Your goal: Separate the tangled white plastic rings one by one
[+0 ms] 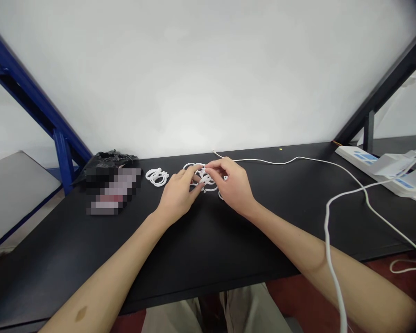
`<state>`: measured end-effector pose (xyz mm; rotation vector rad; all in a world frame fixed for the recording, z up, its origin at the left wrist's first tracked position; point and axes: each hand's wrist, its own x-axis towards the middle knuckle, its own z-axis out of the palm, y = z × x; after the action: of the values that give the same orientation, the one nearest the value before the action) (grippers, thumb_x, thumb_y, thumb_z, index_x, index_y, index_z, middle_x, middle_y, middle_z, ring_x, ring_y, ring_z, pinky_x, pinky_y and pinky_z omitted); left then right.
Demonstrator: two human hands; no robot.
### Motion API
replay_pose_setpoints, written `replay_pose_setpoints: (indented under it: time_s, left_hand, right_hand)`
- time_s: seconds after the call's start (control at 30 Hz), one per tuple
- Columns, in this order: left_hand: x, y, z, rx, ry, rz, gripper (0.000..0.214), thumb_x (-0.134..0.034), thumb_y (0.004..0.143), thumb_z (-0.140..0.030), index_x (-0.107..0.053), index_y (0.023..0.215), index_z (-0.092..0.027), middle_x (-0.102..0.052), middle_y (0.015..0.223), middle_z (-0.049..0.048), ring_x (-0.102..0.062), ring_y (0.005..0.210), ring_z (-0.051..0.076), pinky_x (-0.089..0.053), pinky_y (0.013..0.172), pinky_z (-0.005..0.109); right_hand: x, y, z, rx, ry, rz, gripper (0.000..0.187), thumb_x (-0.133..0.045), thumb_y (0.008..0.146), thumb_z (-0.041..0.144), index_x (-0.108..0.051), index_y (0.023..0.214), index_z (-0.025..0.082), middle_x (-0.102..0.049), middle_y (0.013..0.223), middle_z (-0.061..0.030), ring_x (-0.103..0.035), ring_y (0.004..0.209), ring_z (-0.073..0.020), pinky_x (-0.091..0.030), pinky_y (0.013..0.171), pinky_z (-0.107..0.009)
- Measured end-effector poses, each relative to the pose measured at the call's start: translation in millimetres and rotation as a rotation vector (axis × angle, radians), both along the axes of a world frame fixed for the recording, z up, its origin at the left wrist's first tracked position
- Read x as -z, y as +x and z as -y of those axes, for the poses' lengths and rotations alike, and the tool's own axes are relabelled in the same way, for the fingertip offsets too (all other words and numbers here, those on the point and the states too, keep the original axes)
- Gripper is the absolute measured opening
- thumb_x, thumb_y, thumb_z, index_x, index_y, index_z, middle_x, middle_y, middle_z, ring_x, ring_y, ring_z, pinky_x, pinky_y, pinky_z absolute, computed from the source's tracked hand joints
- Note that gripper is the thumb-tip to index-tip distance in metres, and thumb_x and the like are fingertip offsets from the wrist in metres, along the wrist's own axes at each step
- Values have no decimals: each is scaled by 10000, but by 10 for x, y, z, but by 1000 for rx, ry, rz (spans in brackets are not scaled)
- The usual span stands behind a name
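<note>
A loose pile of white curtain rings (205, 177) lies on the black table between my two hands. My left hand (176, 195) reaches in from the left, thumb and fingers closed on a ring at the pile's left side. On the other side, my right hand (234, 186) pinches a ring with thumb and forefinger at the top of the pile. The fingers cover part of the rings, so exactly how each one is gripped is hidden. A separate small heap of similar white rings (157, 177) rests left of my left hand.
At the table's (201, 259) left end sit a crumpled black plastic bag (111, 159) and a blurred-out item (116, 192). A white cable (327, 222) loops across the right side, over my right forearm. White trays or stands (384, 171) lie at the far right. A pale wall (208, 83) rises behind.
</note>
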<state>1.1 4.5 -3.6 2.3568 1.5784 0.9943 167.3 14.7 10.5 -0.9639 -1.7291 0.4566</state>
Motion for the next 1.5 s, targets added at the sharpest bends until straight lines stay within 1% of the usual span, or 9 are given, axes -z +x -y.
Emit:
replay_pose_setpoints:
  time_s: [0.17, 0.33, 0.53, 0.67, 0.77, 0.87, 1.07, 1.23, 1.5]
  left_hand:
    - [-13, -63, -30, -61, 31, 96, 247, -603, 886, -326, -669, 1116, -263, -750, 911, 4, -635, 831, 197, -468, 770, 320]
    - [-12, -104, -60, -108, -27, 205, 214, -648, 848, -403, -758, 983, -279, -750, 835, 11, -636, 714, 174, -488, 740, 306]
    - [-49, -95, -57, -32, -150, 466, 265, -743, 757, -445, -774, 933, -251, -768, 917, 44, -696, 843, 211, -527, 807, 323]
    - [-56, -88, -61, 7, -275, 721, 361, -792, 698, -450, -765, 964, -207, -770, 968, 74, -713, 900, 228, -548, 833, 333]
    - [-51, -85, -69, 32, -314, 849, 387, -811, 675, -441, -758, 963, -188, -770, 966, 77, -710, 892, 210, -548, 814, 305]
    - [-63, -77, -64, 32, -351, 907, 383, -823, 662, -429, -757, 950, -186, -771, 923, 65, -689, 788, 164, -537, 719, 256]
    - [-116, -42, -20, -13, -360, 920, 372, -802, 685, -426, -756, 966, -187, -731, 743, 15, -493, 488, 63, -409, 499, 209]
    - [-117, -10, -7, -55, -283, 956, 373, -783, 695, -441, -758, 967, -188, -659, 620, -17, -435, 439, 59, -319, 434, 211]
    - [-140, 26, 28, -32, -274, 979, 308, -762, 723, -413, -764, 940, -194, -517, 510, -57, -311, 407, 44, -228, 408, 215]
  right_hand:
    - [-9, 33, -48, 49, 4, 8, 106, -598, 890, 240, -688, 880, 186, -661, 851, -21, -594, 742, -123, -481, 702, -263]
    - [-33, 45, -90, 78, -135, -47, 98, -608, 859, 241, -681, 862, 177, -694, 852, -30, -623, 749, -134, -496, 718, -276]
    - [5, 71, -158, 25, -370, -129, 159, -602, 849, 300, -689, 865, 168, -670, 713, -6, -601, 641, -120, -500, 661, -270]
    - [30, 72, -170, -20, -435, -190, 162, -626, 833, 301, -693, 872, 158, -668, 703, -10, -605, 627, -115, -504, 625, -254]
    - [41, 60, -159, -33, -425, -155, 164, -625, 835, 306, -694, 877, 163, -681, 724, -13, -610, 629, -113, -498, 611, -245]
    - [56, 46, -152, -38, -424, -115, 179, -623, 840, 333, -690, 885, 173, -699, 764, -18, -600, 613, -108, -489, 599, -244]
    - [42, 32, -105, -13, -331, -49, 173, -593, 860, 339, -679, 890, 192, -703, 799, -17, -611, 677, -125, -490, 652, -261]
    - [-2, 0, -27, 38, -238, 40, 170, -540, 887, 315, -653, 855, 192, -675, 782, -13, -587, 679, -130, -462, 662, -269]
    - [-23, -49, 27, 56, -212, 223, 158, -510, 913, 243, -614, 809, 186, -607, 714, 3, -520, 647, -127, -401, 651, -263]
